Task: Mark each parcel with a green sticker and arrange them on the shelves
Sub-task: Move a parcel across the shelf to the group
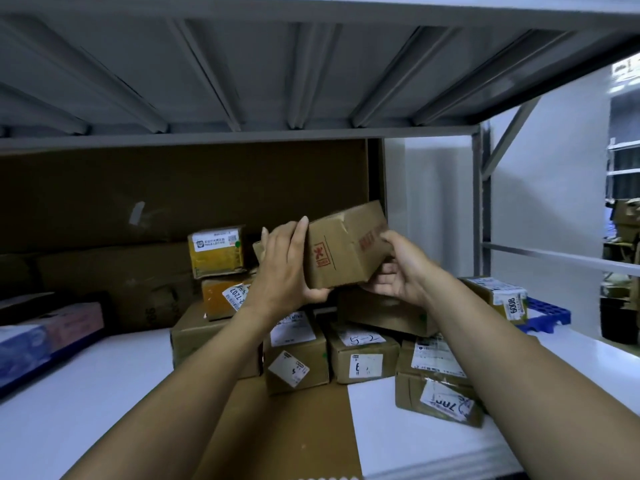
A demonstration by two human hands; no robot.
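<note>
- Left hand (287,268) and right hand (398,275) grip a small box (346,247), tilted above stacked parcels (298,348) on the shelf (86,393).
- Likely shelving now; next it needs a level spot.

Frame centre: held parcel (346,247) between left hand (287,268) and right hand (398,271), above parcel cluster (360,355) on shelf (86,393); carton (173,188) behind, upper left.

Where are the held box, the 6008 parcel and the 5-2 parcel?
held box (334,254): head view, red-stamped face.
6008 parcel (509,303): head view, its label.
5-2 parcel (367,363): head view, front face.
</note>
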